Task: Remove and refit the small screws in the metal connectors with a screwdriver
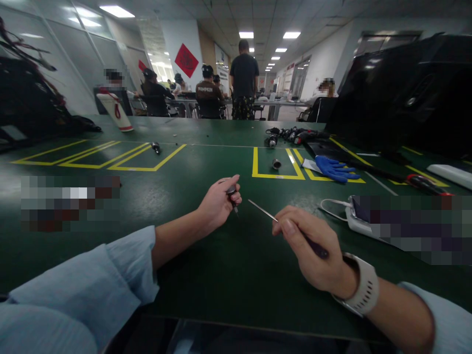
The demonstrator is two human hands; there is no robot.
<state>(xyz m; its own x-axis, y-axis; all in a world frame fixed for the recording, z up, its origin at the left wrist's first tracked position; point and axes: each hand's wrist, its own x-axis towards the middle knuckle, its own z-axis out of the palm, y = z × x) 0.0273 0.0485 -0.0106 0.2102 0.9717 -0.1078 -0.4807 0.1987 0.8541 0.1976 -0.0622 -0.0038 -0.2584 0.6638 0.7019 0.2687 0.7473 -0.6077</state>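
Observation:
My left hand (220, 200) is closed round a small dark metallic part (231, 191) with a thin tip pointing down; the fingers hide some of it, and I cannot make out its exact kind. To the right, my right hand (311, 246) grips a screwdriver (262, 210) with a slim metal shaft and a dark handle. The shaft points up and left toward the left hand, its tip apart from the small part. Both hands are above the dark green table (177, 275).
Beyond my hands, a small metal cylinder (276, 163) stands inside a yellow taped square. Another small metal piece (156, 147) lies at left. Blue gloves (334, 168), bundled cables (282, 135) and a white device with a cord (363, 227) are at right. A white cup (117, 113) stands back left.

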